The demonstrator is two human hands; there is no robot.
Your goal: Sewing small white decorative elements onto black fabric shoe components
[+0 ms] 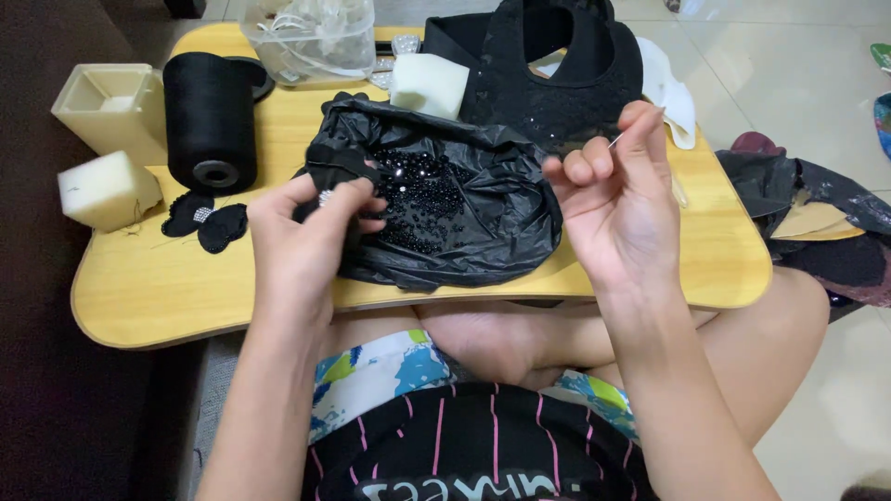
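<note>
My left hand (311,223) pinches a small black fabric piece (327,172) over the near side of the desk (139,288), at the bead bag (464,223); best kept flat and steady — my right hand (617,199), fingers closed on a thin needle (616,140), is raised above the bag's right edge, thread taut I'd judge; black thread spool (211,121) at the far left.
</note>
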